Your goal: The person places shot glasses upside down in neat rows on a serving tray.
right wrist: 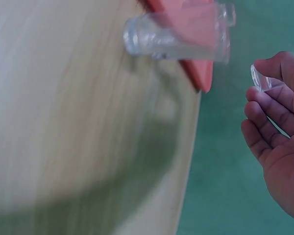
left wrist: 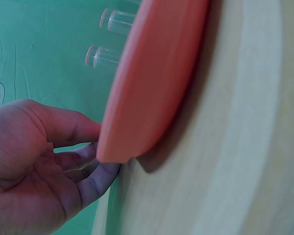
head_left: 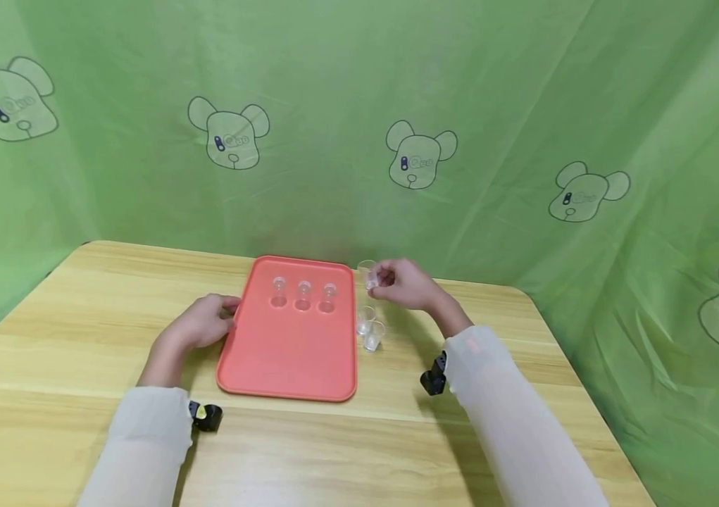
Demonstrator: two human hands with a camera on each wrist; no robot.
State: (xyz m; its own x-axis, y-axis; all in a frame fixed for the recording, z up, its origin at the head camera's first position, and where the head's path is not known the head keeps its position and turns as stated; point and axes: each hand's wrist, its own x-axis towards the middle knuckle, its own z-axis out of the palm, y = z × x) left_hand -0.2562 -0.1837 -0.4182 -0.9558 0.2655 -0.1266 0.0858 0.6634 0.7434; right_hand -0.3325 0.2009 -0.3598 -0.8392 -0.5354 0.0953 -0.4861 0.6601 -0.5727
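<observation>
I have a clear cup [right wrist: 260,81] pinched in the right hand [head_left: 406,285], beside the red tray's [head_left: 292,359] far right corner; the tray lies to its left. I can't settle the cup's long axis. The left hand [head_left: 203,320] rests relaxed fingers on the tray's left edge; the right is nearer two more cups [head_left: 374,338] on the desk [head_left: 346,458].

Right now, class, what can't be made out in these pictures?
- Left wrist: lower ends of the upturned cups, hidden by the red tray.
- Left wrist: some fingertips of the left hand, behind that tray.
- Right wrist: part of the held cup, covered by the right hand.
</observation>
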